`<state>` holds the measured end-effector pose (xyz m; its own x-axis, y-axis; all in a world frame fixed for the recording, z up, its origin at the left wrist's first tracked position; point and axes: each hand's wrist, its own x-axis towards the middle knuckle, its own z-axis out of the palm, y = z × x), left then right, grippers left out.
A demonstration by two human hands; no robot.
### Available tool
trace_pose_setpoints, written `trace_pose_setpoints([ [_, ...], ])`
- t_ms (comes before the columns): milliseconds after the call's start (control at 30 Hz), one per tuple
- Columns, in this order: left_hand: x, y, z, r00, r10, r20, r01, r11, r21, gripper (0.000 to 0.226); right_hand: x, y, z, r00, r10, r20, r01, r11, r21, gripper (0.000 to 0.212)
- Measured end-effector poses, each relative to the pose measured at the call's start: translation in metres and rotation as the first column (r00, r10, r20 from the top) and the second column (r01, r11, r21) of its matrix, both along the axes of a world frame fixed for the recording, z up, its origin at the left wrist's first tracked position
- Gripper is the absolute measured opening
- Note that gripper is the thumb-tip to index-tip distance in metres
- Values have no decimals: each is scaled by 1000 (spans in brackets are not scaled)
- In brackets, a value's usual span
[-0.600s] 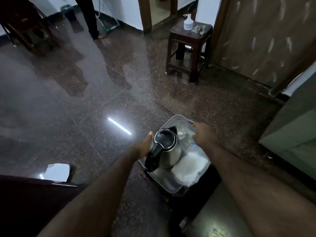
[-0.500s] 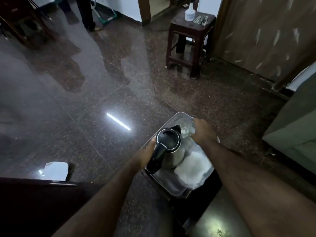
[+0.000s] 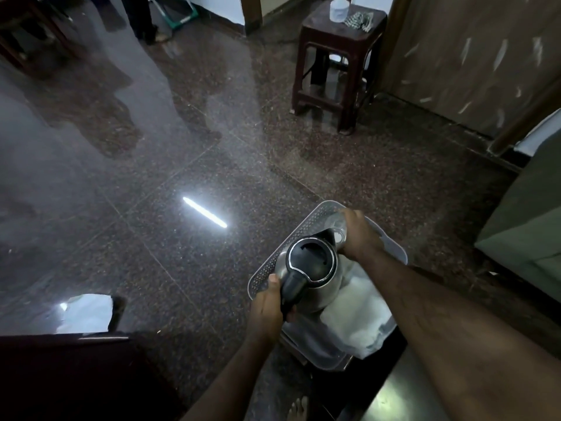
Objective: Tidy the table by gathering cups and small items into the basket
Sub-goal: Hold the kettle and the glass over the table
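Left hand reaches forward, fingers wrapped round black handle of steel kettle. Right hand curled over clear glass cup, fingers closed on it. Both inside pale perforated basket, above dark floor, beside white cloth. No readable labels.

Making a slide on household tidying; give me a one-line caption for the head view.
Left hand grips the kettle handle while the right hand holds a glass over the basket.
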<state>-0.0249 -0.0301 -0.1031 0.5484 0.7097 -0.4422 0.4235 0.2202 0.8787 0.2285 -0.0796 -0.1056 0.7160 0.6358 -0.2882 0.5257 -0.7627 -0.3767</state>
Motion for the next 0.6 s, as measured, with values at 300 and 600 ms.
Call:
trace_pose_setpoints([
  [300,12,-1,56,991,84,103,-83,996,-8,73,-20,-97,74,975,-179,-133,222,841,494,82],
  [600,8,-30,181,967,-256,12,251,955,155,76,-76,-240,153,944,-264,-199,331,730,598,71],
])
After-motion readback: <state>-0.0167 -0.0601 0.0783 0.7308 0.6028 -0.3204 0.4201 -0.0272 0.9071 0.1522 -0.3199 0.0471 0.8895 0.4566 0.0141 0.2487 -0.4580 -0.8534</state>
